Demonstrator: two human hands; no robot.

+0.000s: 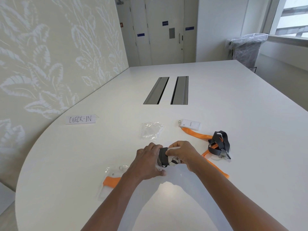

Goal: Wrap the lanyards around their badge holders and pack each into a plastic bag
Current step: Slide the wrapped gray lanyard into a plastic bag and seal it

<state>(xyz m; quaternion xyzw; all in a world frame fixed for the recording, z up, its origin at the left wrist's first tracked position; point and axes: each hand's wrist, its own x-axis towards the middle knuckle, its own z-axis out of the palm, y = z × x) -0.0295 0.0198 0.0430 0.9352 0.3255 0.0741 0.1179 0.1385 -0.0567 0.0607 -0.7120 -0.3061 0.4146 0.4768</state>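
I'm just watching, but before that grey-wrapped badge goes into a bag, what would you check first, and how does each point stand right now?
1. Grey lanyard wound round its badge holder: ok, several turns show.
2. Clip end tucked in: cannot tell, the clip lies on the holder, partly under the right hand.
3. Both hands hold the bundle: ok, the left hand grips one end and the right pinches the other.
4. Bag open round the bundle: cannot tell, only a bit of clear plastic shows under the left hand.
5. Spare bags within reach: ok, just beyond the hands.
6. Earlier pack done: ok, the orange lanyard lies bagged at left.
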